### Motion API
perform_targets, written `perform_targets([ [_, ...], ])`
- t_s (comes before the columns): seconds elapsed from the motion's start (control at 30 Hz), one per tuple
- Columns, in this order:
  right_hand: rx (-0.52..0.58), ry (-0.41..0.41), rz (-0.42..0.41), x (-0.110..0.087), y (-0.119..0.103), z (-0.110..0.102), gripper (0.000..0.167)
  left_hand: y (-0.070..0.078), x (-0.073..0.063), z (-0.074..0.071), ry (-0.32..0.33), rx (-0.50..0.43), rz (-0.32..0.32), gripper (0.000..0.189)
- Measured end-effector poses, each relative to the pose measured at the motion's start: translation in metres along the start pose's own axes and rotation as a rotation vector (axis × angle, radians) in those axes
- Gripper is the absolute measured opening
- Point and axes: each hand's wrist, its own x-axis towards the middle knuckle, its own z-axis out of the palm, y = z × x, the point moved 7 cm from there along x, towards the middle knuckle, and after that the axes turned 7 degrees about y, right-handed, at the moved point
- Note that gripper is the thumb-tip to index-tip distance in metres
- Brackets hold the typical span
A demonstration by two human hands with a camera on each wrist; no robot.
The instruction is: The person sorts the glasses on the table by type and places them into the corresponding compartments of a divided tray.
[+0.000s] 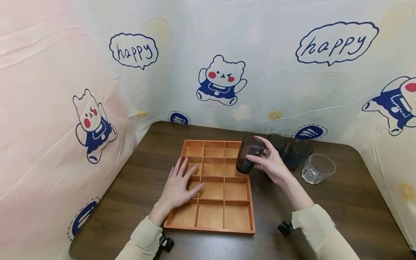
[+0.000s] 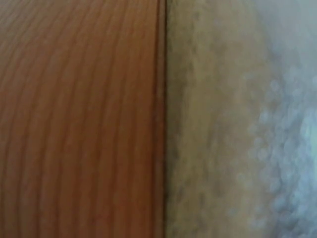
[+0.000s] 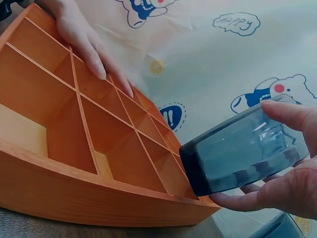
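A dark tinted drinking glass (image 1: 247, 155) is tilted over the right side of a wooden divided tray (image 1: 210, 232). My right hand (image 1: 271, 162) grips that glass around its side, fingers and thumb on opposite faces; the right wrist view shows the same glass (image 3: 242, 148) with its thick base toward the tray. Spread over the tray's left edge, my left hand (image 1: 178, 186) rests with straight fingers on the rim and dividers. The tray's compartments hold nothing that I can see. Only close-up wood grain (image 2: 84, 119) and a blurred pale area fill the left wrist view.
Right of the tray, two dark glasses (image 1: 297, 153) and a clear glass (image 1: 318, 169) stand on the brown table (image 1: 130, 202). My right hand partly hides the dark glass farther back (image 1: 277, 142). A printed curtain (image 1: 182, 83) hangs behind and to the sides.
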Motion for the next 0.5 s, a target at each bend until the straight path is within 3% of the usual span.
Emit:
perform_targets([
  [0.5, 0.011, 0.024, -0.018, 0.026, 0.000, 0.008, 0.082, 0.003, -0.006, 0.002, 0.004, 0.003, -0.006, 0.083],
])
